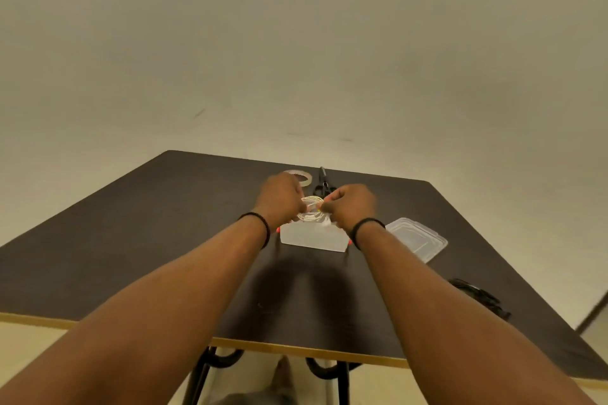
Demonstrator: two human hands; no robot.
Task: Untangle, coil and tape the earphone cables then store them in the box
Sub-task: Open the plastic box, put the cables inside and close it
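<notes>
From the head view, your left hand (283, 191) and right hand (351, 204) meet above the box (312, 237), and both sets of fingers curl onto the white earphone coil (312, 207) — left pinching its left side, right pinching its right. The coil hangs between your hands as a thin, glossy loop, just over the open box; neither hand is nearer. Its plane faces you, so I judge that lowering it straight down would lay it in the box, if the taping is done — too small to tell.

The box is frosted, translucent plastic with reddish corners; its matching lid (417, 238) lies on the dark, matte worktop (131, 240) to the right. Beyond your hands sit a clear tape roll (304, 176) and black scissors (323, 181). A black tangled cable (477, 297) lies near the worktop's right edge.
</notes>
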